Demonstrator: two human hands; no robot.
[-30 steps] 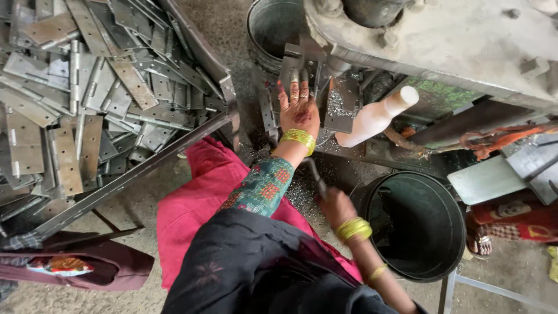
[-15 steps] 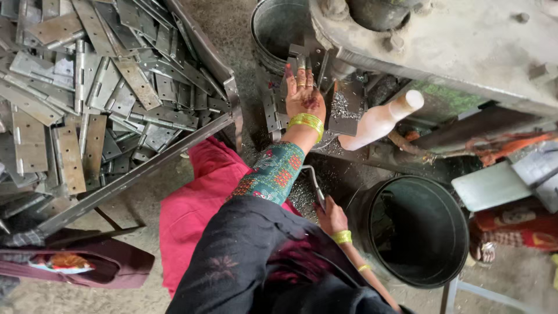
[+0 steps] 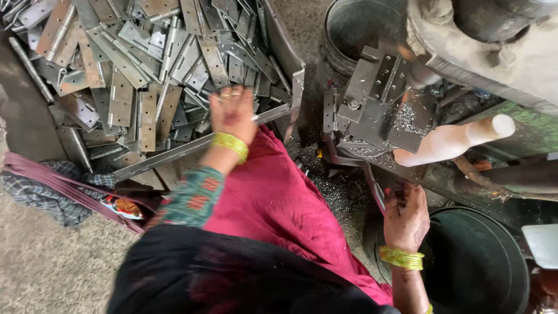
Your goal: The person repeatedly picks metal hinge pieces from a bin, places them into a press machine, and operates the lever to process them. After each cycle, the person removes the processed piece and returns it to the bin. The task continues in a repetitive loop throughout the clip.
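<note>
Left hand [image 3: 233, 113] is open, fingers spread, right over the pile of metal hinges [image 3: 139, 64], blurry tho so can't tell if it's touching. Right hand [image 3: 406, 218] is closed on a thin metal rod [image 3: 375, 189] btw the drill jig [image 3: 378, 99] and the black bucket [image 3: 482, 267], well apart from the pile.

1. Left hand [image 3: 233, 113]: stack of yellow bangles at the wrist; ring on a finger.
2. Left sleeve [image 3: 192, 197]: teal, with a red and orange pattern.
3. Right hand [image 3: 407, 218]: yellow bangles at the wrist.
4. Garments: magenta cloth [image 3: 285, 203] over the lap; black shawl [image 3: 232, 273] above.
</note>
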